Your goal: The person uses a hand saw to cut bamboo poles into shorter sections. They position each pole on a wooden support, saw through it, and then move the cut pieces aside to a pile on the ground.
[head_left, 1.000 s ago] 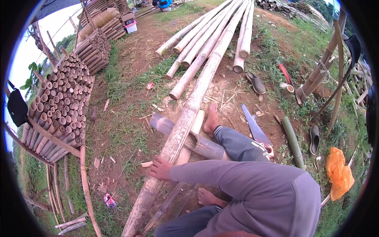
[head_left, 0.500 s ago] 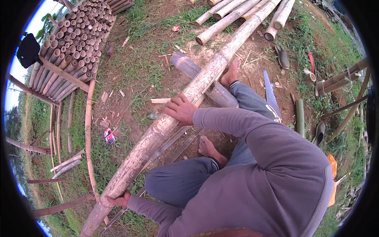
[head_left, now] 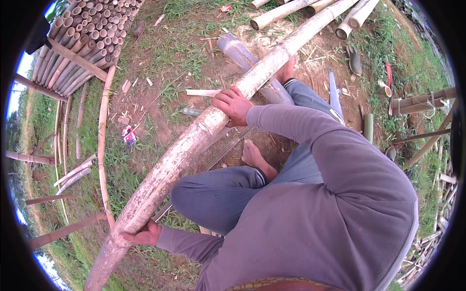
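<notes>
A long, thick bamboo pole (head_left: 170, 162) with pale blotches runs diagonally from the lower left to the top right. My right hand (head_left: 233, 105) lies over its middle, fingers curled around the top. Lower down, my left hand (head_left: 144, 235) holds the pole from its near side, thumb raised; part of its fingers is hidden by the pole. Beyond my right hand, the pole crosses over a short, thick grey bamboo piece (head_left: 239, 52). Beneath the pole, a thin straight strip (head_left: 225, 154) passes beside my bent knee.
Cut bamboo poles (head_left: 284, 13) lie at the top. A handsaw (head_left: 335, 94) is right of my leg, with a shoe (head_left: 354, 60) beyond it. A large bamboo stack (head_left: 92, 41) and a pole frame (head_left: 103, 145) stand left. A small colourful packet (head_left: 128, 136) lies on the grass.
The view has shifted slightly, and the pole's lower end appears farther left. Both hands stay on the pole; my right hand appears higher and a little farther right in the picture.
</notes>
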The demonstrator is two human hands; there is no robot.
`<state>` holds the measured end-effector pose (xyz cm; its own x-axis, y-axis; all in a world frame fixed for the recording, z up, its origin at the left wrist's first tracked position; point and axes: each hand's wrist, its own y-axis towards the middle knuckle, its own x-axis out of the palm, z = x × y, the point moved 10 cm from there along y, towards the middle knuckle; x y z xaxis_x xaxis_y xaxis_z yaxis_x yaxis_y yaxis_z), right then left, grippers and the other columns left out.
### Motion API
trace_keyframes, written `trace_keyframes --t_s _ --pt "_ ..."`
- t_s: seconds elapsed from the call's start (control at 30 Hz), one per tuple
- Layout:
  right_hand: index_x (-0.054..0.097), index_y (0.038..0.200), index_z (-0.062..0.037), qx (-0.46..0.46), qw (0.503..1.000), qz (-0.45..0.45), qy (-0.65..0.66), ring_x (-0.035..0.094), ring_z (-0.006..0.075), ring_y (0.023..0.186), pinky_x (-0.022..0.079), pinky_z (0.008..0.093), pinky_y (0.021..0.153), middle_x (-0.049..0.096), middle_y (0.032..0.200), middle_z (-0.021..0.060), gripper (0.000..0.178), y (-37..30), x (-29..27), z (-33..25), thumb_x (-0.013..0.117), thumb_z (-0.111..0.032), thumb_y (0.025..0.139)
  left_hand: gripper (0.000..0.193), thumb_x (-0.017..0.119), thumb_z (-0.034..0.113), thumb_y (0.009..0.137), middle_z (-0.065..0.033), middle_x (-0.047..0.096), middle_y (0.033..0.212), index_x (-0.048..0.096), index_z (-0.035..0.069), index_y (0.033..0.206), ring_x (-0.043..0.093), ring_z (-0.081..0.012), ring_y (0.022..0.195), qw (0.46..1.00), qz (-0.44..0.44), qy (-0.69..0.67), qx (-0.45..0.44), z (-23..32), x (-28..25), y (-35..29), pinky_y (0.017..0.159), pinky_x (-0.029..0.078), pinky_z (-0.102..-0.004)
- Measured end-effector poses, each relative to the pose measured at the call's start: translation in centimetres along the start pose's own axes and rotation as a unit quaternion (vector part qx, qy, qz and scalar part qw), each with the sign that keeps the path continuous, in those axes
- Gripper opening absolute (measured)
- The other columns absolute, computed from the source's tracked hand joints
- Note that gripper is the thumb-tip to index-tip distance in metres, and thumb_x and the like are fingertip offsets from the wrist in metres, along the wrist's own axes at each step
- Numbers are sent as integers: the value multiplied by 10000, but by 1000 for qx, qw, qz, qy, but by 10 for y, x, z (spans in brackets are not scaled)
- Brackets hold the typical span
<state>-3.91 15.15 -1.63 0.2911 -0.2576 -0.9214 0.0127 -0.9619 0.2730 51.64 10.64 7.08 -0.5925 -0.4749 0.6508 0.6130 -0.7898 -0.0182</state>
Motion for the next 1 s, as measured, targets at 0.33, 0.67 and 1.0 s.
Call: trace_keyframes --t_s 0.33,0.67,1.0 --pt "425 1574 -173 4 998 -11 59 455 392 1487 249 651 1282 522 1531 146 1088 -1 -19 11 974 -376 656 961 694 596 968 -239 407 1641 280 123 1695 444 -440 1510 987 -101 68 105 76 96 -61 1249 367 -669" --pt "410 1581 -138 -6 993 1 119 504 421 1440 295 646 1263 536 1519 189 1098 -5 -43 27 964 -400 670 970 724 622 964 -209 409 1673 304 144 1697 454 -392 1521 938 -213 104 253 135 169 -94 1284 393 -572" --pt "472 1526 -38 -44 966 104 233 578 433 1354 447 519 1175 601 1434 241 1041 -13 -83 35 976 -362 675 941 851 544 842 -232 503 1591 501 26 1545 521 -419 1450 879 -350 3 324 183 318 -140 1255 399 -634"
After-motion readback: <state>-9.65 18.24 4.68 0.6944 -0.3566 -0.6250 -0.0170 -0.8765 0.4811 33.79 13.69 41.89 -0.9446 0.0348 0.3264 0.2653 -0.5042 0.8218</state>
